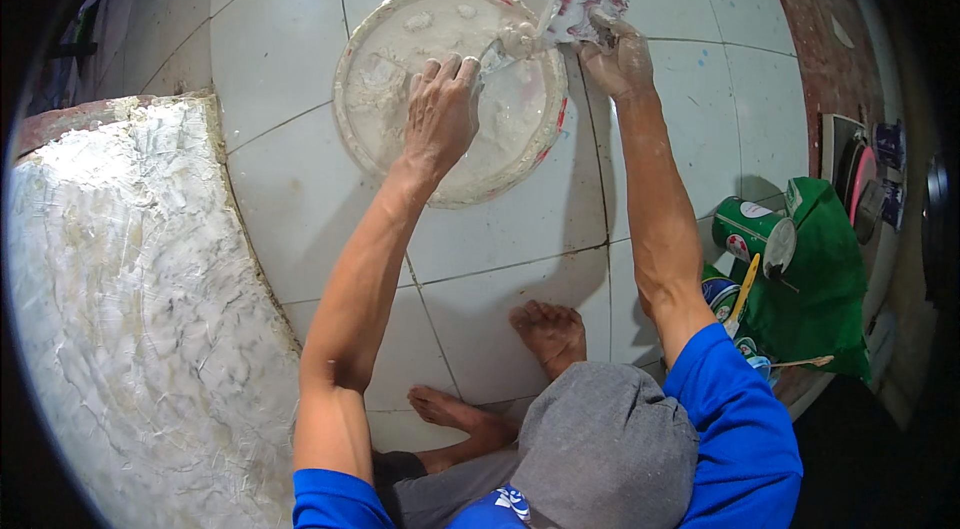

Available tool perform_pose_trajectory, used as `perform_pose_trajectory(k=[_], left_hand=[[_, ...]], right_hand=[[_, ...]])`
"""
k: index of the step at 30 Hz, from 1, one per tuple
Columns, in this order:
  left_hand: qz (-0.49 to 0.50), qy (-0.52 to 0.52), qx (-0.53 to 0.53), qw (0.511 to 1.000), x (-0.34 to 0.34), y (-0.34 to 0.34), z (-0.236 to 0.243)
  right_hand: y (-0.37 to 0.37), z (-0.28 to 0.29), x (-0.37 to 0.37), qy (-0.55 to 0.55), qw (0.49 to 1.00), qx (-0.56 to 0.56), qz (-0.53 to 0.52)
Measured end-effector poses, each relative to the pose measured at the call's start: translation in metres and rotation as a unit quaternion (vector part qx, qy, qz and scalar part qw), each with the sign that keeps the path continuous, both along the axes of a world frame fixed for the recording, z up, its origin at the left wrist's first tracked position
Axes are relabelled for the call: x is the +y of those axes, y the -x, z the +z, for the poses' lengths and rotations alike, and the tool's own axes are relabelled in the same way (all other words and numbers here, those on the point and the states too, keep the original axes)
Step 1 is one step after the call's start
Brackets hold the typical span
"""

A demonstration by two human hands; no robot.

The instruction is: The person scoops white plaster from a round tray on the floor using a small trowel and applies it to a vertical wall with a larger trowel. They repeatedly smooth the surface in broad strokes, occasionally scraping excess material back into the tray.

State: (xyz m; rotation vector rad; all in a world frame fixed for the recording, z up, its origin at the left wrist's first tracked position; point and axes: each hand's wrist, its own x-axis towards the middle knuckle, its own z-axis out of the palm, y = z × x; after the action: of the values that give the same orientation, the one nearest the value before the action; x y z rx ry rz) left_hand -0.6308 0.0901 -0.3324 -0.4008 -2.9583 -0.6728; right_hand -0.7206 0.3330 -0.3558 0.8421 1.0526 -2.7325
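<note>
A round, shallow tub (345, 119) with red marks on its rim holds wet whitish paste (385, 79). Over the paste, my left hand (443, 109) is closed on a paste-smeared scraper (492, 57), its handle hidden by my fingers. Beside it, at the tub's right rim, sits a lump of paste (517, 39). My right hand (622, 64) grips a flat, white-smeared piece with reddish patches (580, 4), raised just past the tub's far right edge; I cannot make out its kind.
A white-coated slab (150, 299) with a rough edge lies at the left. Pale floor tiles (500, 299) surround the tub. At the right are a green can (755, 234), a yellow-handled tool (745, 289) and green cloth or plastic (815, 299). My bare feet (550, 334) stand nearer me.
</note>
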Motion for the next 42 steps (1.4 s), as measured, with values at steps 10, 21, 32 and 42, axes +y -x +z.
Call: perform_pose_trajectory(k=[10,21,32,42], left_hand=[[0.026,-0.055,0.036,0.997,-0.010,-0.007,0.003],[0.073,-0.179,0.079,0.978,-0.034,-0.042,0.045],[0.085,-0.107,0.234,0.962,-0.071,-0.055,0.055],[0.069,-0.047,0.319,0.944,-0.091,-0.070,0.059]], right_hand=[[-0.036,0.010,0.039,0.038,0.992,0.093,0.071],[-0.093,0.044,-0.060,0.009,0.985,-0.001,0.173],[-0.100,0.086,-0.095,-0.023,0.945,0.169,0.279],[-0.123,0.126,-0.123,0.160,0.961,0.047,0.220]])
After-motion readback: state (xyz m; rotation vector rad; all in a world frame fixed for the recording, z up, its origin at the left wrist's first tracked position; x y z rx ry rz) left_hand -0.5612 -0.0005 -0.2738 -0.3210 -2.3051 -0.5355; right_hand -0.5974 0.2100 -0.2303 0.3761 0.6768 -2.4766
